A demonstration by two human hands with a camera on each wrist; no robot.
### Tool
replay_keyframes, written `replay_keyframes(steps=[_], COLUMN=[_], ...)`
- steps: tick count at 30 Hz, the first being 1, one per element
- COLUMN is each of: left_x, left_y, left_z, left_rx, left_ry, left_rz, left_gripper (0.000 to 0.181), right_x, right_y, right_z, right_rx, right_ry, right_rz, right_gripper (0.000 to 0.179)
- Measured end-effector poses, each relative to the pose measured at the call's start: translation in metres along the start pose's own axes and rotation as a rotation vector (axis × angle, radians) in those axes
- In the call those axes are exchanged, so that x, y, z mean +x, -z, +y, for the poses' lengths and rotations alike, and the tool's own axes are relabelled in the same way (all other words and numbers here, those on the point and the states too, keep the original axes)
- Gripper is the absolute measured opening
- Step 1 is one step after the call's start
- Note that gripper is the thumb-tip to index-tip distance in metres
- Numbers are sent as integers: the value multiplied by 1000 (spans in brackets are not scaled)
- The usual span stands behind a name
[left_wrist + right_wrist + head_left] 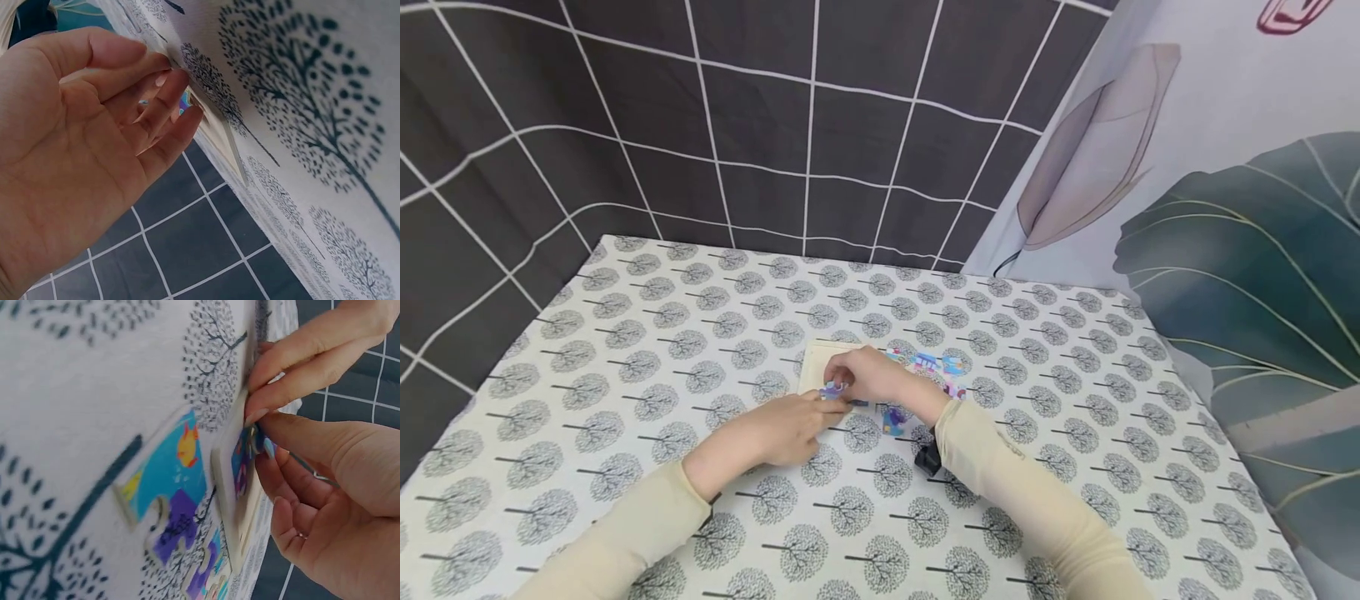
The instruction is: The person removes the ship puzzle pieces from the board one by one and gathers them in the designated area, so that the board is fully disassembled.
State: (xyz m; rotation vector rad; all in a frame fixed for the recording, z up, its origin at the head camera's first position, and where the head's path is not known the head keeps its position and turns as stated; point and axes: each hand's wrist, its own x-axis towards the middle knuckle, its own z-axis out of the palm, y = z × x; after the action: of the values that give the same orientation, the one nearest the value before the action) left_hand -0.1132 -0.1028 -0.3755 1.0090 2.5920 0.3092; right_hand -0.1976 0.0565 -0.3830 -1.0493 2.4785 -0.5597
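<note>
A pale wooden puzzle board (812, 365) with a raised rim lies on the table, partly covered by both hands. My right hand (871, 375) pinches a small blue and purple jigsaw piece (269, 447) between thumb and fingers, over the board's near side. In the right wrist view, a coloured piece (239, 464) lies inside the rim under the fingers. My left hand (786, 427) rests its fingertips at the board's near left, close to the pinched piece; its fingers (167, 103) are loosely bent in the left wrist view. Whether they touch that piece is hidden.
Loose jigsaw pieces lie right of the board: one blue and purple with an orange fish (172, 465), and several more (927, 361) farther back. The tablecloth (647, 400) has a tree print. A dark checked curtain (760, 125) hangs behind the table.
</note>
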Motion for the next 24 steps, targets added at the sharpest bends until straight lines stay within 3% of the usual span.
replay_keyframes(steps=[14,24], left_x=[-3,1], left_y=[-2,1], left_z=[0,-2], left_rx=[-24,-33], left_ry=[16,0], left_rz=[4,-26], left_gripper=[60,57], right_x=[-8,-15], right_y=[-6,11], right_z=[2,1], right_rx=[42,120], right_ry=[103,116], right_rz=[116,178], right_gripper=[23,21])
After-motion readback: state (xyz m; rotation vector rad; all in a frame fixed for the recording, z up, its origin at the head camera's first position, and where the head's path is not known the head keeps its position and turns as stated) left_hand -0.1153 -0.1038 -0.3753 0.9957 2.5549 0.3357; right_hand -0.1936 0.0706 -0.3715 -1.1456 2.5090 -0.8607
